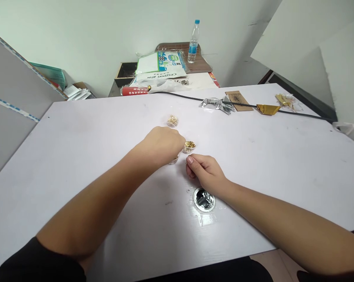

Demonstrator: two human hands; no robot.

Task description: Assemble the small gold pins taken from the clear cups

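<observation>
My left hand (162, 145) is curled knuckles-up on the white table (77, 149), fingers closed over a small clear cup (174, 159) whose rim peeks out beneath it. Right beside its fingertips sits another small clear cup holding gold bits (190, 146). My right hand (204, 170) rests just below that cup, fingers pinched together; what they hold, if anything, is hidden. A third cup with gold pieces (172, 120) stands farther back. A shiny round metal dish (204, 199) lies near my right wrist.
A black cable (179, 96) runs along the table's far edge, beside silver foil (216, 103), a brown card (238, 100) and gold foil wrappers (268, 109). Beyond the table are a water bottle (194, 41), packaged goods (161, 66) and a dark box (124, 73).
</observation>
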